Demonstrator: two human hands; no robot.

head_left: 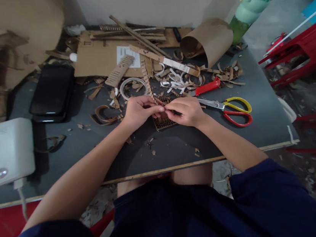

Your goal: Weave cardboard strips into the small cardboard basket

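Observation:
A narrow corrugated cardboard strip [146, 79] runs from the back down to where my fingertips meet. My left hand [140, 113] is closed on it, thumb and fingers pinched together. Opposite, my right hand [186, 111] pinches at the strip's lower end, its fingertips touching those of the left; the end itself is mostly hidden. Under both hands lies a small block of ridged cardboard [165, 124], partly covered by my fingers. Scissors [225, 107] with one yellow and one red handle lie right of my right hand. Just behind them is a red-handled cutter [207, 86].
A tape roll [122, 90], paper shreds [175, 81] and cardboard scraps lie behind my hands. A cardboard tube [219, 40] and green bottle [248, 11] are at the back right. Left are a black phone [52, 89] and a white power bank [8, 150]. The table edge [164, 170] is near my lap.

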